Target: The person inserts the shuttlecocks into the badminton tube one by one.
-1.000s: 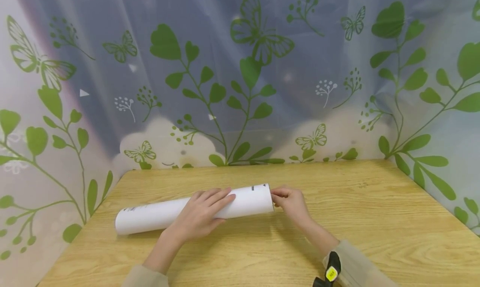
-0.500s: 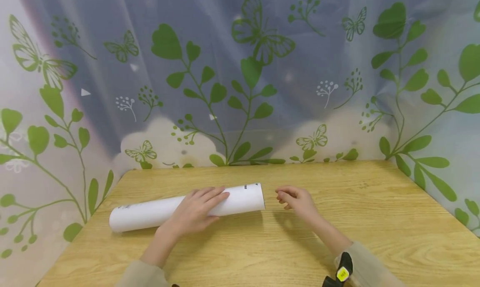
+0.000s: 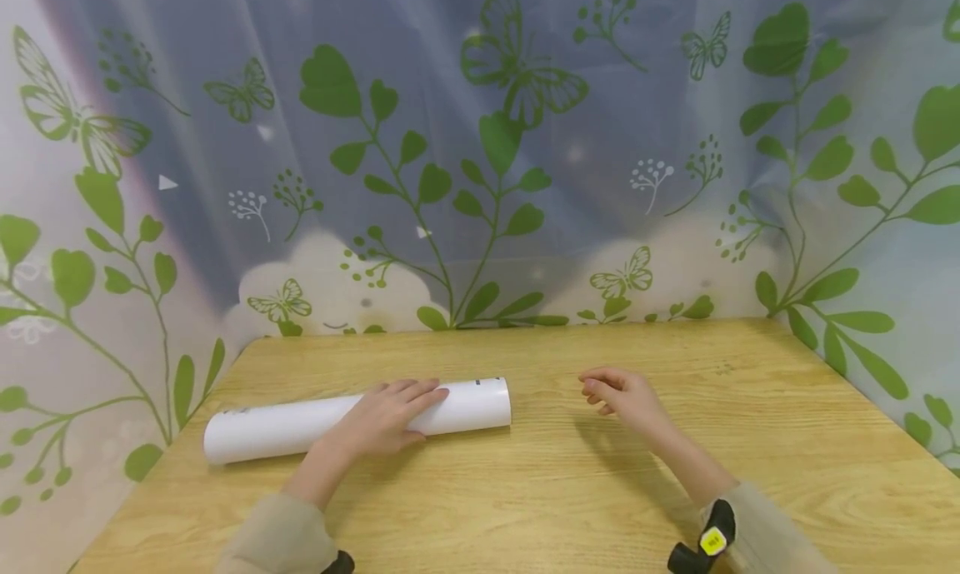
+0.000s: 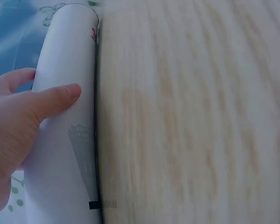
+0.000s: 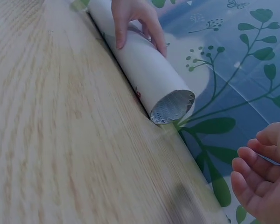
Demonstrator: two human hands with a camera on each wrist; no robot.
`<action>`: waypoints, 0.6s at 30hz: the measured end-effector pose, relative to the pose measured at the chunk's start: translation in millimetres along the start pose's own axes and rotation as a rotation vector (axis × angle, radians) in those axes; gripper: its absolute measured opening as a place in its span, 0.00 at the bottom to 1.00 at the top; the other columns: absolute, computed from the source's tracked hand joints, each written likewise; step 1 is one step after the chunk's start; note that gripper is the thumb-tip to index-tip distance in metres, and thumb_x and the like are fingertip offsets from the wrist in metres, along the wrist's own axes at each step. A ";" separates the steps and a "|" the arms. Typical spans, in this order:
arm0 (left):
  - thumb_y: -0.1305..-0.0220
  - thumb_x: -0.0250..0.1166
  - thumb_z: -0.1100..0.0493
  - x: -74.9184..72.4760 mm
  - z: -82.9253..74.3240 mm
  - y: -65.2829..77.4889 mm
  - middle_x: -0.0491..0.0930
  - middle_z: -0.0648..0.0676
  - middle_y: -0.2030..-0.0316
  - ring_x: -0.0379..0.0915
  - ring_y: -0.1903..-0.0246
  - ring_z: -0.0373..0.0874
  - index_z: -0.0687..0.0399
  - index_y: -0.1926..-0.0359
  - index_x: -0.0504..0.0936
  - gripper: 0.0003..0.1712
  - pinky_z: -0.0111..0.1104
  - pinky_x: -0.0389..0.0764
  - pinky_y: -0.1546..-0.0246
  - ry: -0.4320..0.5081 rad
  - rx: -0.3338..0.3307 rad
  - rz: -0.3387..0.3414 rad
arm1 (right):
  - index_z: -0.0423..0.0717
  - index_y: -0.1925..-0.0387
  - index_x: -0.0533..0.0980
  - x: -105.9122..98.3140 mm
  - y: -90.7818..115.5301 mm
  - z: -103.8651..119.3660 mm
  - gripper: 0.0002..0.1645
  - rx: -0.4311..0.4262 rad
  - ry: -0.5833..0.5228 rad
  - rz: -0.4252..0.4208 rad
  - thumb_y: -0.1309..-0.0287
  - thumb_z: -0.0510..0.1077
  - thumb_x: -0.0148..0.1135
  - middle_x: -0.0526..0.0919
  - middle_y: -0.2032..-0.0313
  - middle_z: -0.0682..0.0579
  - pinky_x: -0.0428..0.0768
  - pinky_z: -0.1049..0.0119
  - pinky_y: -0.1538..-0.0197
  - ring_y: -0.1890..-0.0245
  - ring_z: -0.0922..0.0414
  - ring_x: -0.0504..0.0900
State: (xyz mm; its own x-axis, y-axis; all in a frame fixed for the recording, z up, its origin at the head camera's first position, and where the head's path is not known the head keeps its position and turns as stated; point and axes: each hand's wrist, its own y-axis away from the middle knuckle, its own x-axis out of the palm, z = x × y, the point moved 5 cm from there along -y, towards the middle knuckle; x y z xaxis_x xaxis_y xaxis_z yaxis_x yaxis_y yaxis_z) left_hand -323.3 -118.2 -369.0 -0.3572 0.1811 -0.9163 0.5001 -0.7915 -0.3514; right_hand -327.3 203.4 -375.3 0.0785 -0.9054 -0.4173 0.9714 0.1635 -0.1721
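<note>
A long white cardboard tube (image 3: 277, 431) lies on its side on the table, slightly slanted. My left hand (image 3: 384, 420) grips it across the middle. In the left wrist view the thumb (image 4: 60, 99) presses one side of the tube, while the other fingers go round the far side and are partly hidden. The right wrist view shows the tube's open end (image 5: 171, 107), with a jagged inner rim and a grey textured inside. Off to the right of that end, my right hand (image 3: 628, 403) hovers above the table, fingers loosely curled and holding nothing.
The wood-grain table (image 3: 525, 507) reaches back to a curtain (image 3: 555, 224) printed with green leaves and butterflies, which also hangs along both sides. A black strap with a yellow tag (image 3: 712, 542) sits at the right sleeve.
The tube has slid left across the table with my left hand on it. My right hand has drawn away to the right from the tube's end, which it was touching before.
</note>
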 end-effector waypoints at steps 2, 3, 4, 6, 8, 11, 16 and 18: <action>0.53 0.73 0.53 2.4 0.4 0.4 0.70 0.59 0.41 0.70 0.47 0.56 0.56 0.37 0.68 0.41 0.50 0.74 0.53 0.007 -0.006 0.023 | 0.31 0.47 0.72 -3.0 -0.3 -2.5 0.21 0.011 -0.001 0.003 0.33 0.44 0.50 0.79 0.58 0.39 0.80 0.59 0.60 0.59 0.51 0.78; 0.52 0.73 0.53 3.1 0.5 0.4 0.70 0.59 0.41 0.69 0.46 0.56 0.56 0.37 0.68 0.41 0.50 0.74 0.52 0.011 -0.011 0.032 | 0.31 0.47 0.72 -4.4 -0.4 -3.1 0.21 0.011 0.001 0.006 0.33 0.43 0.50 0.79 0.58 0.40 0.80 0.59 0.60 0.59 0.50 0.78; 0.52 0.72 0.53 3.4 0.6 0.4 0.69 0.59 0.40 0.69 0.46 0.56 0.56 0.36 0.67 0.41 0.51 0.73 0.51 0.014 -0.021 0.042 | 0.31 0.47 0.72 -5.9 -0.4 -4.1 0.21 0.011 0.008 0.007 0.33 0.44 0.50 0.79 0.58 0.39 0.80 0.59 0.60 0.59 0.50 0.78; 0.50 0.71 0.52 4.0 1.3 0.7 0.67 0.59 0.39 0.67 0.44 0.58 0.55 0.35 0.66 0.41 0.52 0.70 0.48 0.028 -0.048 0.064 | 0.31 0.47 0.72 -9.1 0.1 -5.8 0.22 0.010 0.022 0.007 0.33 0.44 0.50 0.79 0.57 0.38 0.79 0.58 0.59 0.59 0.50 0.78; 0.49 0.70 0.51 4.0 2.3 1.1 0.65 0.58 0.37 0.65 0.43 0.58 0.54 0.34 0.65 0.42 0.55 0.67 0.46 0.042 -0.077 0.084 | 0.31 0.47 0.72 -13.0 1.7 -6.2 0.22 0.002 0.044 0.006 0.33 0.45 0.50 0.78 0.55 0.35 0.79 0.56 0.58 0.57 0.48 0.77; 0.48 0.69 0.48 3.5 5.5 2.1 0.61 0.58 0.35 0.61 0.40 0.60 0.52 0.33 0.62 0.44 0.58 0.60 0.43 0.078 -0.131 0.116 | 0.31 0.46 0.71 -20.7 4.0 -5.6 0.23 -0.022 0.088 0.005 0.34 0.46 0.51 0.76 0.51 0.33 0.79 0.54 0.57 0.54 0.44 0.76; 0.49 0.70 0.46 1.0 13.8 6.2 0.58 0.59 0.33 0.58 0.39 0.60 0.51 0.32 0.60 0.46 0.60 0.55 0.42 0.110 -0.214 0.134 | 0.31 0.47 0.71 -36.9 4.6 -2.9 0.23 -0.074 0.175 -0.019 0.34 0.46 0.51 0.76 0.51 0.33 0.79 0.53 0.58 0.53 0.42 0.76; 0.49 0.70 0.47 -1.0 16.6 7.7 0.59 0.59 0.34 0.59 0.39 0.60 0.51 0.32 0.61 0.46 0.60 0.55 0.42 0.109 -0.230 0.127 | 0.32 0.47 0.72 -43.6 3.6 -2.8 0.23 -0.087 0.207 -0.035 0.34 0.47 0.51 0.77 0.52 0.34 0.79 0.54 0.60 0.55 0.43 0.77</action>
State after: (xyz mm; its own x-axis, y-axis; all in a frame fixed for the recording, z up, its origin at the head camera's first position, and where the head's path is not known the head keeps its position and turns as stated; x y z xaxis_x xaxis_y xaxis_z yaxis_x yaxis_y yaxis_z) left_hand -332.1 -134.2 -367.6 -0.1997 0.1608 -0.9666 0.7054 -0.6611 -0.2557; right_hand -327.8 244.5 -360.2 -0.0112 -0.8125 -0.5829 0.9490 0.1750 -0.2622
